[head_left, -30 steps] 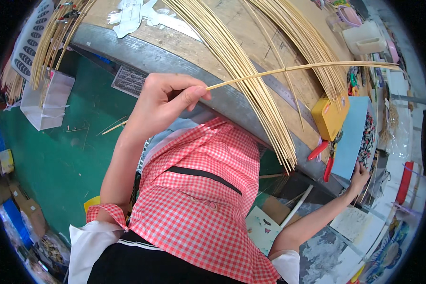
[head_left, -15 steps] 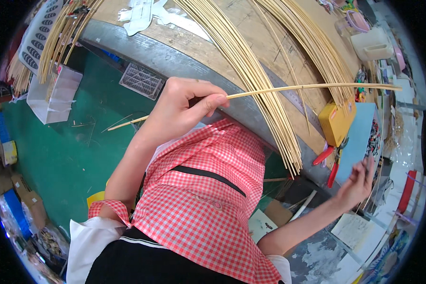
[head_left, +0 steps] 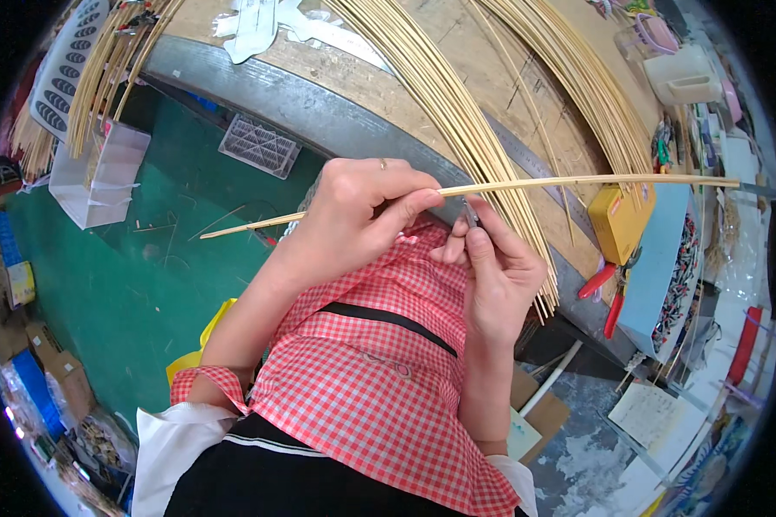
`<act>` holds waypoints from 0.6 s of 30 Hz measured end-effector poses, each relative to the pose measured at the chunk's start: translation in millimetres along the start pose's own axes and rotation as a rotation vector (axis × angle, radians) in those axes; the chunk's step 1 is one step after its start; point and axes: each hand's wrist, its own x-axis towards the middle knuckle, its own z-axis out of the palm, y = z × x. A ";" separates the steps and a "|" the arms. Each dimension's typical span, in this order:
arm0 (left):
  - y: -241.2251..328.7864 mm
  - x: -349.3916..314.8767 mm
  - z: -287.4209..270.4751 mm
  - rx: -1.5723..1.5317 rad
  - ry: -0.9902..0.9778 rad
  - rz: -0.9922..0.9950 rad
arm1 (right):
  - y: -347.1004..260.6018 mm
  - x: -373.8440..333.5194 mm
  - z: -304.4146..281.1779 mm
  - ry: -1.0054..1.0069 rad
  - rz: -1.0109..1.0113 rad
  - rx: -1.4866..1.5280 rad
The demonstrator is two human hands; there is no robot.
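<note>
Pinched between the thumb and fingers of my left hand is a long thin bamboo stick, lying nearly level across my front. My right hand is close beside it, just under the stick. Its thumb and fingers are closed on a small grey metal clip, whose tip points up near the stick. I cannot tell whether the clip touches the stick. Beyond my hands, a bundle of bamboo sticks lies across the edge of the workbench.
A second bundle of sticks lies farther right. Near the right end are a yellow box, red-handled pliers and a light blue box of small dark pieces. A metal ruler lies between the bundles.
My right hand has come from the light blue box to the stick, with the small clip now visible in its fingers. My left hand has shifted slightly right and down, still holding the stick.
</note>
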 end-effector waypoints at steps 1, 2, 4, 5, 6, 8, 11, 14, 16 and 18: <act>1.8 -0.2 0.5 0.009 -0.001 0.008 | 2.2 -0.4 0.4 0.007 -0.019 0.005; 3.0 -0.6 1.5 0.019 -0.002 0.016 | 4.1 -0.9 0.8 0.014 -0.039 0.010; 4.1 -0.9 4.7 0.002 0.013 0.038 | 6.1 -2.1 2.2 0.025 -0.067 0.021; 4.1 -1.1 6.3 -0.007 0.020 0.049 | 6.6 -3.2 2.9 0.029 -0.074 0.025; 3.5 -1.5 7.6 -0.004 0.026 0.063 | 7.0 -4.0 3.6 0.034 -0.081 0.030; 2.5 -2.1 10.0 0.001 0.036 0.090 | 7.2 -4.5 5.4 0.046 -0.091 0.024; 5.6 -1.7 11.4 0.001 0.035 0.089 | 6.1 -5.6 7.3 0.068 -0.096 0.012; 2.1 -2.7 11.7 0.011 0.029 0.089 | 5.7 -6.7 5.0 0.053 -0.103 -0.052; 5.4 -0.4 7.3 -0.031 -0.048 0.029 | 3.2 -5.7 1.7 0.065 -0.165 -0.182; 4.5 0.5 3.4 -0.070 -0.136 -0.016 | -5.4 -1.6 -2.8 0.107 -0.277 -0.392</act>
